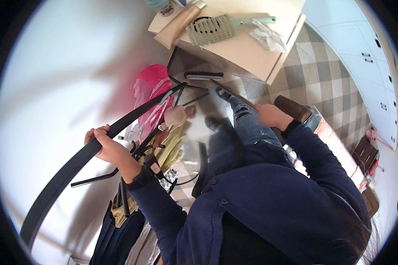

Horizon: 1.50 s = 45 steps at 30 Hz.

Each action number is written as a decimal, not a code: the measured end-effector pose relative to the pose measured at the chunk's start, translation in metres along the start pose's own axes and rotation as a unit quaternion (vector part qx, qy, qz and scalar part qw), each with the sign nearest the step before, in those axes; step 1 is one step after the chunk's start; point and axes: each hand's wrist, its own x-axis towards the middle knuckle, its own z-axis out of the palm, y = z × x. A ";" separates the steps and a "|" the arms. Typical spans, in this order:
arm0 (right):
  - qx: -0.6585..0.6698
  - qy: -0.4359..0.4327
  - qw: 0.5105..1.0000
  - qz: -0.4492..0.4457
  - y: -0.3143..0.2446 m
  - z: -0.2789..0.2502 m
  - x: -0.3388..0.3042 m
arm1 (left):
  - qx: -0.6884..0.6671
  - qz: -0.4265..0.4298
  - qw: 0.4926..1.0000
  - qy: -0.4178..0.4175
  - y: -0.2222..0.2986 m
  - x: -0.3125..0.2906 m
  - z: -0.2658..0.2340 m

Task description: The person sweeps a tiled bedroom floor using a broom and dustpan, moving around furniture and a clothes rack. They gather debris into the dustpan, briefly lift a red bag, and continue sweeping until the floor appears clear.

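My left hand (110,148) is closed around a long, curved-looking black rack post (132,115) beside the white wall. Short black pegs (95,179) stick out below that hand. From the rack hang a bright pink bag (152,84), yellowish cloth (172,148) and dark clothes (115,240). My right hand (274,117) is closed on a thin broom handle (234,93), which slants down past my jeans. At its far end the broom head (203,76), pale with dark bristles, lies on the floor near the rack's foot, below the cabinet.
A cream cabinet (247,59) juts out ahead, bearing a green hairbrush (212,30), a tan tube (179,24) and crumpled tissue (268,37). White wardrobe doors (362,66) stand right, beyond the checked floor (323,73). A bed (331,145) is close by my right arm.
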 end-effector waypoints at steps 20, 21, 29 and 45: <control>0.038 0.168 0.972 0.159 -0.049 0.209 -0.094 | 0.020 -0.019 0.994 -0.103 -0.008 -0.042 -0.010; 0.042 0.176 0.970 0.165 -0.049 0.218 -0.109 | 0.032 -0.009 0.992 -0.121 -0.010 -0.052 -0.017; 0.009 0.171 0.976 0.137 -0.009 0.254 -0.211 | 0.294 0.273 0.865 -0.302 -0.031 -0.131 -0.090; 0.298 0.196 0.914 0.196 -0.004 0.484 -0.260 | 0.746 0.302 0.495 -0.327 -0.065 -0.196 -0.162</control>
